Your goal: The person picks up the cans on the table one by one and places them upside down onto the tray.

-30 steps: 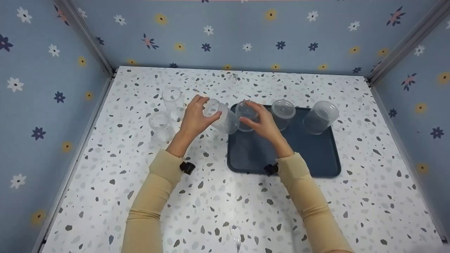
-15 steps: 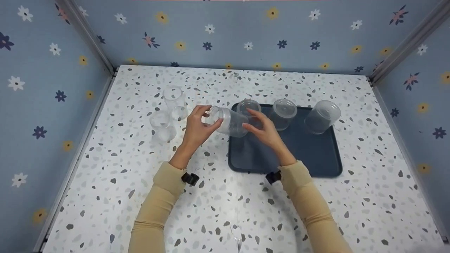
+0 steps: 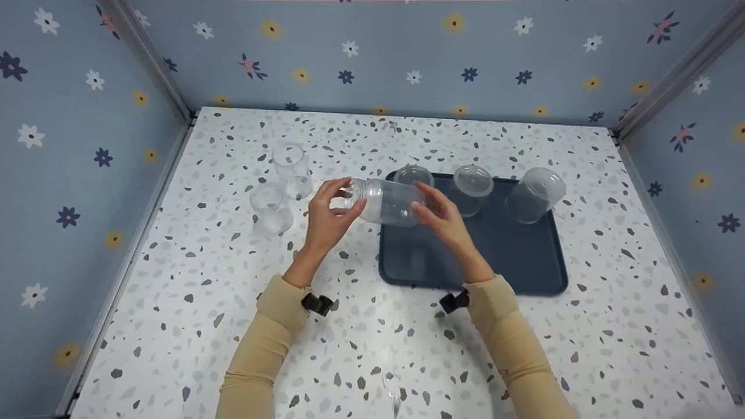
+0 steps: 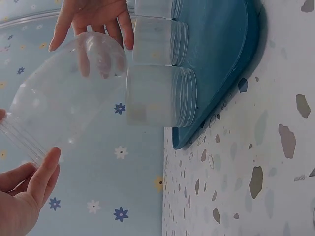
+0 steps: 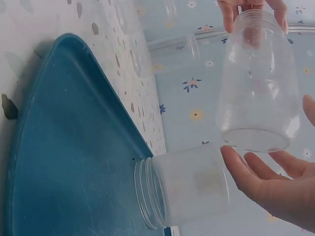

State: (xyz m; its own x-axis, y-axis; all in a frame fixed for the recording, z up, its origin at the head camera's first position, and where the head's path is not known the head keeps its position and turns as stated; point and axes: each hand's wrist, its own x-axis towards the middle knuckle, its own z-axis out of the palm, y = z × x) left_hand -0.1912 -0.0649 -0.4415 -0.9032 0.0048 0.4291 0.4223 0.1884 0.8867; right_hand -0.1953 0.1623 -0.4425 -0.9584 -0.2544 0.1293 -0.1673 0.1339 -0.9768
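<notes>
Speckled white tabletop [image 3: 372,349] fills the foreground, with a blue tray [image 3: 495,256] beyond. Above its left edge, the left hand [image 3: 326,224] pinches a clear jar [image 3: 393,205] by the threaded neck; the right hand [image 3: 449,224], fingers spread wide, is at the base, contact hard to tell. Three inverted jars [image 3: 472,181] line the tray's back, the leftmost partly hidden; two upright jars [image 3: 275,216] stand left, before the flowered wall [image 3: 396,46]. Sideways, the held jar points neck left, base right, its long axis crossing the table.
</notes>
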